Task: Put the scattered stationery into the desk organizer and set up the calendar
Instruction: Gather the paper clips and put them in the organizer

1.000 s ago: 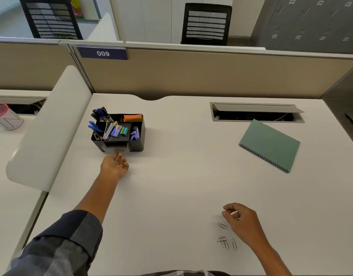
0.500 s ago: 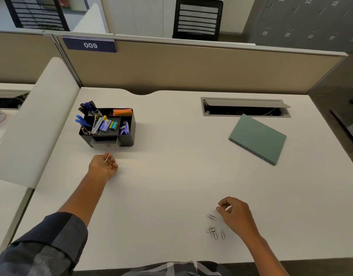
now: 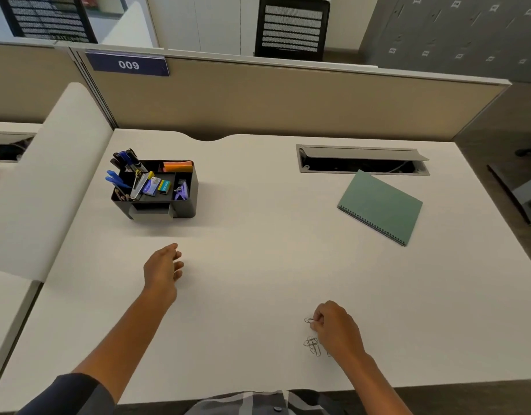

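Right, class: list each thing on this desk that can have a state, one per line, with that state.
Desk organizer: upright, compartments filled, small front drawer pulled out.
Green spiral notebook: closed, lying flat.
Cable hatch: lid raised.
Paper clips: loose on the desk.
Single paper clip: pinched at the right hand's fingertips.
Right hand: grip closed on that clip.
Left hand: above the desk, fingers loosely curled, whether it holds anything unclear.

Right hand (image 3: 336,327) rests on the desk (image 3: 258,295), fingertips at one paper clip (image 3: 309,320). A cluster of clips (image 3: 313,345) lies just nearer the person, left of the hand. Notebook (image 3: 381,205) lies beyond the hand, rightward. Organizer (image 3: 156,187) stands far left beyond, past the left hand (image 3: 164,269).
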Action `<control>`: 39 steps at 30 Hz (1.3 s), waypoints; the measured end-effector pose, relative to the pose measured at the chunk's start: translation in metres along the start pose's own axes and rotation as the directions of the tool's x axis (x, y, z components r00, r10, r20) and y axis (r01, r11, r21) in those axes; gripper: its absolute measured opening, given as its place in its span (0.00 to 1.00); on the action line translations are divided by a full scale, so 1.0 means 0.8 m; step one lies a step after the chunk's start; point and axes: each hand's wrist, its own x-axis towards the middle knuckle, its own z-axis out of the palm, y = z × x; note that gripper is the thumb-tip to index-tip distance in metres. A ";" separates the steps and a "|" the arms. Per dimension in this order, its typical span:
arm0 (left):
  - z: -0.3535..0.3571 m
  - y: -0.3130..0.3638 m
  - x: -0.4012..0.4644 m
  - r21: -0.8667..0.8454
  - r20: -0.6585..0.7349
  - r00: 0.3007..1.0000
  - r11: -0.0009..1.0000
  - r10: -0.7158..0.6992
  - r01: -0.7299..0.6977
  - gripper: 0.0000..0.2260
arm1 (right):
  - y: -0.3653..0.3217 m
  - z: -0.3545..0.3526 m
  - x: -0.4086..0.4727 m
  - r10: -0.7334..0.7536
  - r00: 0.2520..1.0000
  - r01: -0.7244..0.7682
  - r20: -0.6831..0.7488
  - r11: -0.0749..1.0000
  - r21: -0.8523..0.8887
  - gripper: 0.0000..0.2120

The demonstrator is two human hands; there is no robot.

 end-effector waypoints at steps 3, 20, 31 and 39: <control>0.003 -0.015 -0.015 0.101 0.046 0.995 0.991 0.083 -0.087 0.09 | 0.000 0.002 0.005 -0.001 1.000 0.001 0.012 0.998 -0.057 0.08; 0.039 -0.052 -0.120 0.404 0.660 0.739 0.764 0.138 -0.503 0.02 | -0.072 -0.025 0.024 -0.159 0.986 0.141 0.040 0.947 0.289 0.10; 0.050 -0.045 -0.132 0.349 0.729 0.653 0.710 0.203 -0.611 0.03 | -0.137 -0.043 0.026 -0.288 0.956 0.278 -0.055 0.832 0.480 0.08; 0.034 -0.031 -0.102 0.428 0.583 0.771 0.709 0.258 -0.561 0.02 | -0.146 -0.036 0.017 -0.292 0.954 0.280 -0.063 0.798 0.534 0.15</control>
